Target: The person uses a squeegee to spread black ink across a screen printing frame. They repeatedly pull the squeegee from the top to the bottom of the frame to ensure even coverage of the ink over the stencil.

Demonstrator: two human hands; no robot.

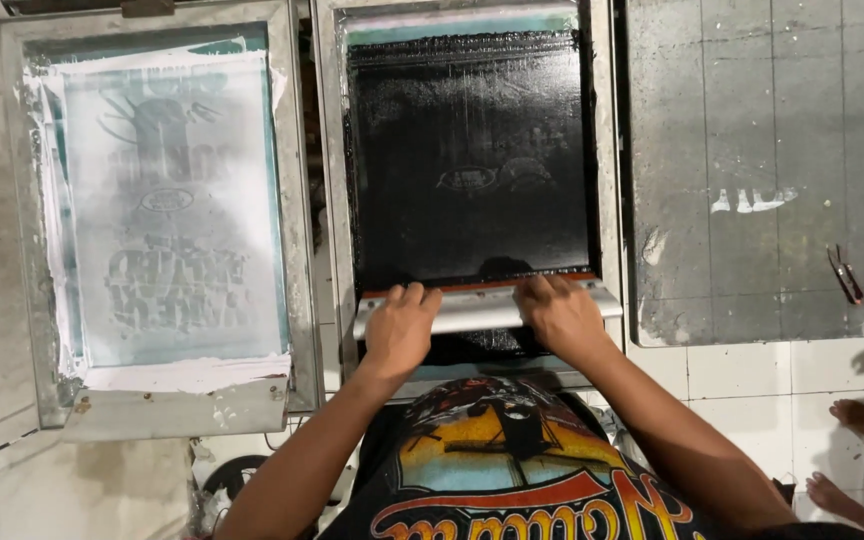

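- Squeegee (pixel 482 310): long metal-handled bar with an orange blade edge, lying crosswise at the near end of the black-inked screen (pixel 467 160); its long axis runs left to right in front of me.
- Left hand (pixel 399 330): fingers curled over the handle's left part, gripping it.
- Right hand (pixel 559 315): closed on the handle right of centre; both hands sit equally near, the inked mesh stretching away beyond them.
- White-inked screen (pixel 167 210): separate frame to my left, untouched.
- Grey counter (pixel 762 120): to my right, a small red-handled tool (pixel 845 275) lying on it.
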